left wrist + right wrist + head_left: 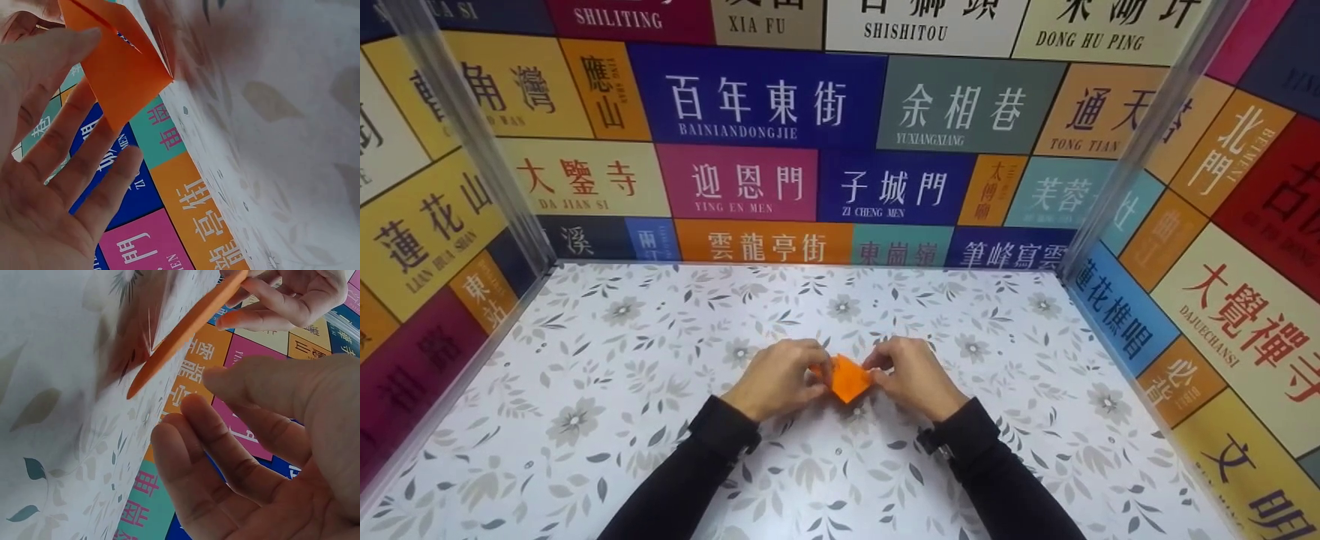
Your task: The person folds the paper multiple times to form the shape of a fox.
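Note:
A small folded piece of orange paper (851,380) is held just above the patterned tabletop, between the two hands. My left hand (781,377) pinches its left side; the left wrist view has the thumb lying across the orange paper (121,76) and fingers behind it. From the right wrist the orange paper (183,334) appears edge-on, with the left hand (295,298) at its far end. My right hand (916,376) is close to the paper's right corner. Its fingers are loosely bent, and in the right wrist view the right hand (253,450) has nothing between thumb and fingertips.
The white tabletop (622,450) carries a grey leaf and flower print. Upright panels with colourful Chinese place-name signs (757,97) enclose it at the back and both sides. Clear corner strips (1155,127) join the panels. Dark sleeves and wrist straps (724,431) cover the forearms.

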The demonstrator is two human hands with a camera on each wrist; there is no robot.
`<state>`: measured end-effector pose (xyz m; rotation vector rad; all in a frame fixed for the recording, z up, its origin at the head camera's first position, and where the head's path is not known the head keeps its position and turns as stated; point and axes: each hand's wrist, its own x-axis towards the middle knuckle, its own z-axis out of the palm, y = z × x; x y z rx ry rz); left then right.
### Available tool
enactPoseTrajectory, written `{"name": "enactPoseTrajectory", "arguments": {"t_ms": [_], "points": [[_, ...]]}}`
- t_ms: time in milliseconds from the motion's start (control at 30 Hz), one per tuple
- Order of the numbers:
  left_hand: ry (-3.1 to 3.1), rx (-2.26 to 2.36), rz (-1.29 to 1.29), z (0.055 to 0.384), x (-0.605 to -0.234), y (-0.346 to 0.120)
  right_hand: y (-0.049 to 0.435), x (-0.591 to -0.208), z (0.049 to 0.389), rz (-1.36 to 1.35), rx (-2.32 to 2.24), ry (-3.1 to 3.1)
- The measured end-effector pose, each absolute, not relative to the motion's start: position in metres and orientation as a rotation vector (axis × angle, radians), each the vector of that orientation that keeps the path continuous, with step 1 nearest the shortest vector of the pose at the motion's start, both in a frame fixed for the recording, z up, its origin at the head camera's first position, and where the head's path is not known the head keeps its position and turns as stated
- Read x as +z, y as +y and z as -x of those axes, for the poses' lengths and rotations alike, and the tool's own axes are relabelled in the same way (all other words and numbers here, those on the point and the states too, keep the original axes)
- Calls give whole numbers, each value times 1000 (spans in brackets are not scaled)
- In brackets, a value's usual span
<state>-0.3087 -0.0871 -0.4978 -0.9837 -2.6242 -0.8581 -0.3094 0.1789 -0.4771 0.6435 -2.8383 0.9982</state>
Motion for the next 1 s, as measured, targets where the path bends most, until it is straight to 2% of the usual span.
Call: {"name": "enactPoseTrajectory", "arguments": {"t_ms": [400,1000], "points": [[-2670,-834,1173,313,-505,-93,173,-491,309,-674,941,-2942],[-2682,-822,954,311,-496,-92,172,-490,309,-602,962,-2867]]}}
